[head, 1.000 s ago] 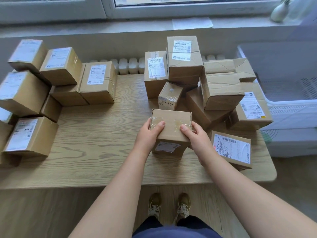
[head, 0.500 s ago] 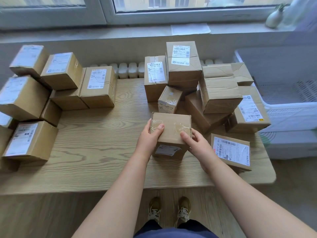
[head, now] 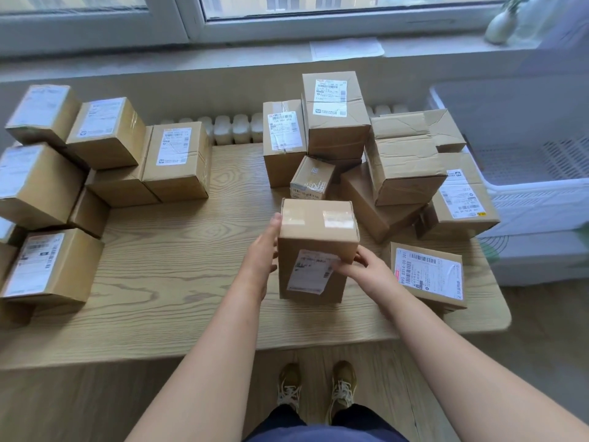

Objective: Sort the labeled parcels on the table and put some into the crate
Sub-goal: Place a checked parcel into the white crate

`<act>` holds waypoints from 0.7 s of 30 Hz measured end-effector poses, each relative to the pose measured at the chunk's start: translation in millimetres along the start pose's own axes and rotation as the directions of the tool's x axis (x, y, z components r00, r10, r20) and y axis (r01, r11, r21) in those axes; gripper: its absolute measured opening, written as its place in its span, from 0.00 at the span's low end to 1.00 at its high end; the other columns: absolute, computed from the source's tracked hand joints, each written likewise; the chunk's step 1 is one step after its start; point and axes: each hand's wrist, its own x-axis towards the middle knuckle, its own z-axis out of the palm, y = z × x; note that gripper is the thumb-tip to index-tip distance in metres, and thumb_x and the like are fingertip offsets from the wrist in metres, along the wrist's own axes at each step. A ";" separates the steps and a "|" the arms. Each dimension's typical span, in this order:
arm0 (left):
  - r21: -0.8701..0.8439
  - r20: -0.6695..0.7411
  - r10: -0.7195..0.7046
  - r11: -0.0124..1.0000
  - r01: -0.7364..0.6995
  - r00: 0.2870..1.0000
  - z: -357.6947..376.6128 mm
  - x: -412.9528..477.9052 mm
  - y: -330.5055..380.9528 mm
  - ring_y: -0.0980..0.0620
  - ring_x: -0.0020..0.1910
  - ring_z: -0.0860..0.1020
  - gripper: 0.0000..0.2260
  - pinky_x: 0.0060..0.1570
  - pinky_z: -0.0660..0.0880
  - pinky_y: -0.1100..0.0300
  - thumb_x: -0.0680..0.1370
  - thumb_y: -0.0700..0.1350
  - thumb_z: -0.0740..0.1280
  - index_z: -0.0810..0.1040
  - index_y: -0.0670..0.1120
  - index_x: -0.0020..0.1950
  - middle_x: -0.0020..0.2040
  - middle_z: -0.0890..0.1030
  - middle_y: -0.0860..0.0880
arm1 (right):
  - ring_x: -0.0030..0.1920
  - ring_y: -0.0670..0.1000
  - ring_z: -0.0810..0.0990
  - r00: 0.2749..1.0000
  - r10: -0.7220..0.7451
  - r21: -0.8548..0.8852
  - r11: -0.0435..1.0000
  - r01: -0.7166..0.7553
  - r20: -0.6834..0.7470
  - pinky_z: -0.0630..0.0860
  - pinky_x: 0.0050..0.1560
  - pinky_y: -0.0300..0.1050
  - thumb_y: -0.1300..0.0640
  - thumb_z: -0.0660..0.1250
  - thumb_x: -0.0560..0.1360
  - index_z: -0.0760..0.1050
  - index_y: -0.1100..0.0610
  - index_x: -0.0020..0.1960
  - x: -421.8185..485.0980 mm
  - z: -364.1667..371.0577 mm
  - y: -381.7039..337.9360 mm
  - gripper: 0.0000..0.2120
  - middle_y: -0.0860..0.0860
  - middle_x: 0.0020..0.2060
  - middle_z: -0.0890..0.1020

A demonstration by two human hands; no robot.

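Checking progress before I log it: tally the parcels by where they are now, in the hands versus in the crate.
Held parcel, between left hand and right hand: 1
Parcels in white crate, visible part: 0
Total: 1

Your arms are bare to the frame's edge, with no sleeves, watch or rings showing. You wear dark navy trousers (head: 322, 425) and worn tan-brown sneakers (head: 342, 386) with pale, off-white laces and light soles.

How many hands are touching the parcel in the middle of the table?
2. The left hand presses the left side of the parcel; the right hand grips its lower right edge, by the label.
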 end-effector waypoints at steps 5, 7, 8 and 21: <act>0.068 0.008 -0.019 0.998 0.018 1.000 -1.6 -1.5 8.0 0.46 0.68 0.73 0.30 0.71 0.66 0.45 0.81 0.70 0.49 0.76 0.56 0.72 0.70 0.77 0.49 | 0.63 0.53 0.77 0.985 0.065 0.179 0.983 -0.036 -0.160 0.72 0.67 0.55 0.33 0.71 0.72 0.72 0.52 0.68 -0.2 0.5 -10.9 0.33 0.49 0.61 0.80; 0.038 0.057 -0.015 0.999 0.013 0.998 0.7 -4.0 12.7 0.47 0.67 0.74 0.27 0.71 0.65 0.43 0.80 0.71 0.52 0.76 0.59 0.70 0.70 0.77 0.49 | 0.62 0.54 0.78 0.975 0.073 0.239 0.971 -0.022 -0.208 0.73 0.66 0.58 0.31 0.70 0.71 0.73 0.52 0.64 -0.5 1.9 -15.1 0.32 0.51 0.59 0.81; 0.011 0.091 -0.008 1.000 0.007 0.996 2.5 -6.1 17.3 0.47 0.66 0.75 0.25 0.71 0.66 0.42 0.80 0.70 0.54 0.76 0.60 0.69 0.69 0.77 0.49 | 0.60 0.54 0.79 0.971 0.080 0.279 0.960 -0.013 -0.227 0.73 0.66 0.59 0.31 0.70 0.71 0.73 0.52 0.61 -1.3 0.9 -18.1 0.29 0.52 0.57 0.82; -0.072 0.544 0.132 0.991 -0.110 0.829 52.6 6.4 44.2 0.46 0.60 0.83 0.38 0.64 0.78 0.44 0.67 0.49 0.77 0.70 0.53 0.76 0.61 0.85 0.48 | 0.58 0.57 0.85 0.941 0.100 0.606 0.786 0.125 -0.324 0.77 0.65 0.60 0.37 0.81 0.60 0.73 0.56 0.69 -32.9 -44.1 -19.6 0.44 0.54 0.57 0.86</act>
